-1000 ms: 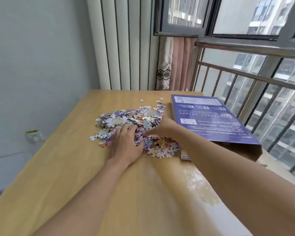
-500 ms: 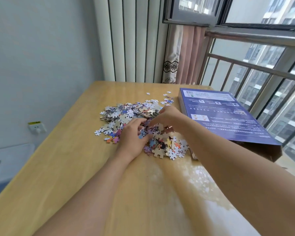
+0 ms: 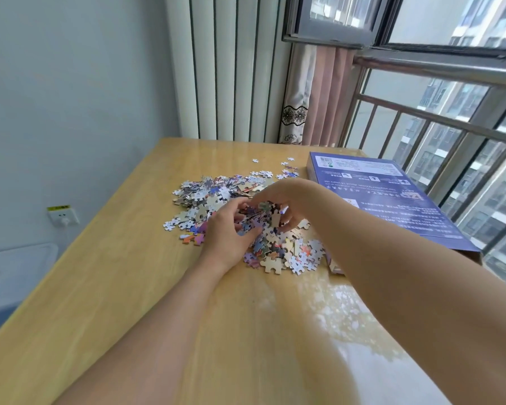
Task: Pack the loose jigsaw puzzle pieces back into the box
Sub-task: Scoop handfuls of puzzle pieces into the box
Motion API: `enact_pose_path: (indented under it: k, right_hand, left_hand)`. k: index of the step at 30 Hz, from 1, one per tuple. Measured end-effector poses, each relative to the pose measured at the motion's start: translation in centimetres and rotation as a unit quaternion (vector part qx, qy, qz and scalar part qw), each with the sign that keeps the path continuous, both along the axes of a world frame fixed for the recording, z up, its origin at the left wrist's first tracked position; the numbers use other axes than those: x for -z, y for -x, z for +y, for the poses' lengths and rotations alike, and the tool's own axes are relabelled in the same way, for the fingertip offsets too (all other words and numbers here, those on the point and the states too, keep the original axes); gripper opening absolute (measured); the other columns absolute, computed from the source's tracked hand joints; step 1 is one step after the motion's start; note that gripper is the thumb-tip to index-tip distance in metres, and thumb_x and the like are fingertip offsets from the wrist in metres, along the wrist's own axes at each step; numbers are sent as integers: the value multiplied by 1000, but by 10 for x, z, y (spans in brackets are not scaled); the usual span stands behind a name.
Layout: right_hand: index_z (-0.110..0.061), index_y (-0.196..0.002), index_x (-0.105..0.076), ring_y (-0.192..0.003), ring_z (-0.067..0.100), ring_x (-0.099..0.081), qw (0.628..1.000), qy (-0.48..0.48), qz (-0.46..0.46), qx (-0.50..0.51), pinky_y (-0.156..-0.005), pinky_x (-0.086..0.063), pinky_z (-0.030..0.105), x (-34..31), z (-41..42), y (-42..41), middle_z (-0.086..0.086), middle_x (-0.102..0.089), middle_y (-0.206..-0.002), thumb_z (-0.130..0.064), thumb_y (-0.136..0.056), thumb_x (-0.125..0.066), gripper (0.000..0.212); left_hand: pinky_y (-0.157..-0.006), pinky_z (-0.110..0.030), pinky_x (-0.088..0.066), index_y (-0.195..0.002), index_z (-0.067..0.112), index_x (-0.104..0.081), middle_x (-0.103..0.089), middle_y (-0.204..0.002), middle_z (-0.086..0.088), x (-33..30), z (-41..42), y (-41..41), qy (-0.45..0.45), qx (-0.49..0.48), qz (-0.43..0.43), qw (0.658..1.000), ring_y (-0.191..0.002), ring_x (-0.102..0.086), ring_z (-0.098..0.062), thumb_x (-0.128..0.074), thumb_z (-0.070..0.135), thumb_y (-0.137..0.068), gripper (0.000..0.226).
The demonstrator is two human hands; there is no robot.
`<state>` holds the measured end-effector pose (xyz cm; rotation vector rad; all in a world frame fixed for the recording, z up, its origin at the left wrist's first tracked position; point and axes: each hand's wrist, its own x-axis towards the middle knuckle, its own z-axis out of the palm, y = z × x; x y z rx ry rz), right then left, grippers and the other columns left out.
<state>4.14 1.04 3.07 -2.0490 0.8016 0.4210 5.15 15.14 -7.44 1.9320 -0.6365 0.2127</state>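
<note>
A heap of loose jigsaw pieces (image 3: 208,197) lies spread on the wooden table (image 3: 108,287). My left hand (image 3: 227,232) and my right hand (image 3: 289,197) face each other over the heap's near part, fingers curled around a bunch of pieces (image 3: 260,219) gathered between them. The blue puzzle box (image 3: 392,197) lies to the right of the heap, printed back side up, with its near brown end open at the table's right edge. My right forearm hides part of the box.
A few stray pieces (image 3: 287,168) lie beyond the heap near the box's far corner. A metal window railing (image 3: 438,124) runs along the right, just behind the box. A wall socket (image 3: 63,216) sits left of the table.
Both hands have drawn together from lying flat on the heap and now cup a bunch of pieces, raised slightly off the table. The camera moved a little closer.
</note>
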Motion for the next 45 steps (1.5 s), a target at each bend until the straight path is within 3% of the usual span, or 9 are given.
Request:
enact_pose_path:
  k: [8,15,19,23,27,31,34,39,45]
  right_hand:
    - [1,-107,-53,-68,30,-68,993,-60,-61,80,-68,-62,45,1,-4,9,15,-60,-88,-15,-89,-75,33]
    - [1,-114,-63,-70,36,-75,988,-25,-121,93,-69,-63,49,15,-28,31,20,-71,-100,-17,-77,-84,46]
    - [-1,-118,-62,-85,33,-73,992,-45,-102,60,-75,-62,49,20,-24,41,18,-65,-108,-18,-75,-86,53]
    - [-7,-134,-55,-91,30,-66,991,-25,-133,24,-61,-62,41,11,-11,49,15,-64,-114,-9,-72,-89,71]
    - [-15,-143,-50,-97,31,-63,980,-16,-196,30,-67,-62,48,8,-16,55,7,-60,-110,-11,-74,-87,78]
    - [-12,-119,-66,-81,18,-60,956,7,-290,36,-67,-54,29,12,-24,59,-1,-62,-87,-19,-73,-89,52]
    - [-12,-103,-70,-88,24,-67,946,-52,-314,68,-84,-59,36,14,-29,66,11,-72,-102,-18,-71,-90,39]
    - [-2,-104,-69,-94,30,-75,940,-178,-275,93,-80,-62,41,12,-43,95,15,-76,-99,-7,-78,-83,30]
    - [0,-103,-71,-92,30,-74,932,-234,-243,131,-82,-61,43,18,-80,155,16,-75,-101,-3,-77,-82,28]
  left_hand:
    - [-75,-15,-50,-128,31,-57,-60,-113,13,3,1,-2,21,-13,-20,999,-98,-58,-1,-81,37,-78,56]
    - [-66,-9,-40,-101,27,-70,-65,-97,15,0,0,3,-46,-34,-88,995,-83,-58,-2,-74,53,-79,33]
    - [-80,-18,-47,-102,24,-74,-69,-101,15,0,-1,8,-76,30,-95,992,-91,-61,-2,-74,45,-83,28]
    - [-89,-19,-48,-105,24,-74,-70,-106,14,-4,2,10,-62,44,-84,994,-100,-62,0,-73,29,-84,21]
    - [-86,-15,-46,-100,26,-72,-69,-101,17,-5,5,11,-21,16,-74,997,-97,-60,3,-71,25,-84,17]
    - [-82,-18,-49,-101,24,-71,-67,-97,17,-7,3,13,-21,15,-82,996,-93,-60,1,-72,31,-84,18]
    - [-82,-19,-47,-102,23,-71,-67,-97,15,-7,2,15,-11,10,-89,996,-94,-59,-1,-72,28,-84,18]
    - [-83,-19,-48,-103,23,-70,-67,-100,13,-16,-7,27,-6,28,-110,994,-96,-61,-4,-72,26,-84,19]
    - [-88,-30,-47,-108,25,-63,-60,-107,11,-40,-48,52,-105,108,-143,978,-103,-56,-11,-71,33,-83,28]
